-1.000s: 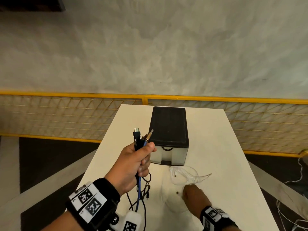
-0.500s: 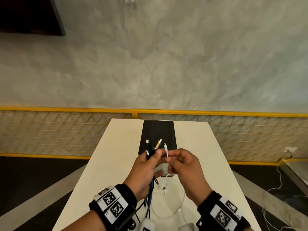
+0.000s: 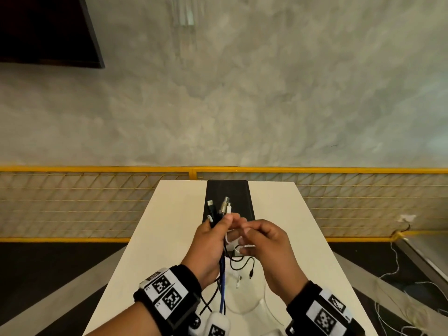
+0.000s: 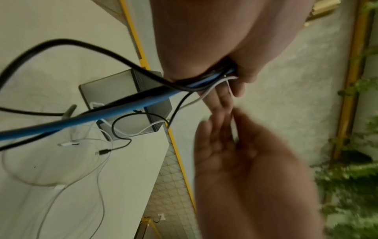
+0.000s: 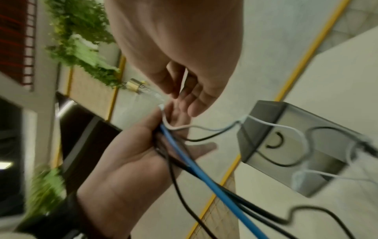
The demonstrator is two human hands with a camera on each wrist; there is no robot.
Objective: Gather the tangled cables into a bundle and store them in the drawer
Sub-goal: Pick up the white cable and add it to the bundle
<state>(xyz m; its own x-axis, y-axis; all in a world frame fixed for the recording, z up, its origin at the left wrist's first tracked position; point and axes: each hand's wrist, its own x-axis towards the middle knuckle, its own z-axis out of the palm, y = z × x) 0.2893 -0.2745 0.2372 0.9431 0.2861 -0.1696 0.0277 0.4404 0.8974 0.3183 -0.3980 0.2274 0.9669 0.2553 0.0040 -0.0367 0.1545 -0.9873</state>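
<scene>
My left hand (image 3: 221,227) grips a bundle of black and blue cables (image 3: 222,284) above the white table (image 3: 174,214). Several plug ends (image 3: 223,206) stick up out of the fist. In the wrist views the blue cable (image 4: 122,106) (image 5: 194,166) runs out under that hand (image 5: 126,161). My right hand (image 3: 244,238) is just to its right, fingers curled and pinching a thin white cable (image 5: 178,127) that leads into the bundle. Behind both hands stands the small black drawer box (image 3: 228,192), its drawer front (image 5: 275,140) shut. More white cable (image 4: 98,161) lies on the table.
A yellow mesh fence (image 3: 97,202) runs behind the table's far edge, with a grey wall above it. Loose white wires (image 3: 400,299) lie on the floor to the right. A black cable end (image 3: 251,275) rests on the table below the hands.
My right hand rose from the table with a white cable end and brought it to the left hand. The white plug now stands among the other plugs, and the right hand has slid lower.
</scene>
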